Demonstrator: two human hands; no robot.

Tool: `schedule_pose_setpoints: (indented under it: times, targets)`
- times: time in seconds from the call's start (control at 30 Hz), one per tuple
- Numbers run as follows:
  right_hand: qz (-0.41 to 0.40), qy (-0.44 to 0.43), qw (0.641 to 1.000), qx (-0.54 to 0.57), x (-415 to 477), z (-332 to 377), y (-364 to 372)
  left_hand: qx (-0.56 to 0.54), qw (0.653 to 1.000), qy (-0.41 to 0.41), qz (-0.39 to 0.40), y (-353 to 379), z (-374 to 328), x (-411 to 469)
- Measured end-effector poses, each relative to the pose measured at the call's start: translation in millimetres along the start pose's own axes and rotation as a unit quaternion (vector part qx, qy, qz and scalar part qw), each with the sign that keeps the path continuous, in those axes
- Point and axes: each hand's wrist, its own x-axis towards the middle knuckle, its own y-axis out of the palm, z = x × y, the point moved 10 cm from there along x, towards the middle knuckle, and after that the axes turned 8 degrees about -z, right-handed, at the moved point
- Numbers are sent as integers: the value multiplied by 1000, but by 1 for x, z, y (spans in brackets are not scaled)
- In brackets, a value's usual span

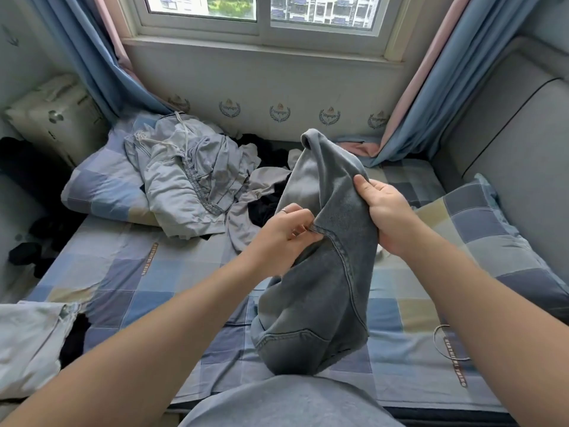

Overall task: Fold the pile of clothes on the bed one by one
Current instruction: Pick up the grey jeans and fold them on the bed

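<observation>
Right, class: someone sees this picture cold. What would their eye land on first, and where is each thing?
First, the grey garment held up in the middle, the left hand pinching its stitched hem and the right hand gripping a fold beside it. Behind, a crumpled pile of clothes lies on the checked bed, below the window.

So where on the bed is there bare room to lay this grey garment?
Bare checked bedsheet lies between the crumpled pale-grey and black clothes pile and the pale garment at near left. A narrower strip borders the right checked pillow. Crowded toward the window.
</observation>
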Motion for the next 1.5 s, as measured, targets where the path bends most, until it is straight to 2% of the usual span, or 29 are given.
schedule_pose_setpoints:
  times: [0.13, 0.23, 0.3, 0.33, 0.4, 0.43, 0.5, 0.57, 0.7, 0.8, 0.87, 0.9, 0.97, 1.03, 1.1, 1.23, 1.4, 1.5]
  targets:
    - [-15, 2, 999, -36, 11, -8, -3, 2, 999, 18, -40, -10, -6, -8]
    - [-104, -56, 982, -146, 18, -3, -24, 42, 996, -36, -71, -28, 4, 0]
    - [-145, -96, 969, -176, 8, -1, -32, 12, 984, -142, -108, -44, 28, 5]
    - [-129, -96, 972, -172, 2, -9, -26, -48, 966, -217, -130, -49, 45, 5]
    - [-36, -59, 983, -170, -15, -43, 4, -186, 905, -354, -143, -46, 69, -4]
    - [22, -31, 981, -190, -24, -66, 22, -225, 886, -379, -142, -44, 71, -6]
    - [114, 28, 966, -230, -44, -106, 53, -268, 877, -374, -137, -41, 62, -4]
    - [146, 55, 968, -196, -56, -127, 75, -292, 878, -356, -129, -37, 48, -1]
    - [98, -59, 972, -206, -40, -107, 79, -280, 896, -313, -145, -51, 34, 6]
    - [155, -98, 959, -215, -35, -82, 79, -232, 910, -281, -199, -82, 39, 13]
    - [159, -112, 960, -201, -34, -64, 72, -279, 896, -284, -198, -83, 42, 13]
    - [143, -115, 963, -195, -31, -56, 65, -313, 887, -293, -170, -75, 42, 11]
    - [108, -114, 972, -175, -26, -41, 49, -346, 879, -320, -68, -46, 38, -2]
    - [86, -101, 979, -155, -18, -30, 35, -315, 893, -320, 20, -21, 38, -18]
    - [75, -109, 976, -175, -15, -18, 27, -286, 913, -284, 59, -6, 36, -26]
    - [45, -146, 954, -256, -7, -5, 10, -198, 959, -202, 19, -5, 30, -17]
    - [50, -175, 923, -340, 4, 2, 0, -130, 977, -167, -18, -27, 32, -2]
    - [38, -168, 926, -335, 5, 2, -6, -89, 983, -154, -41, -43, 38, 9]
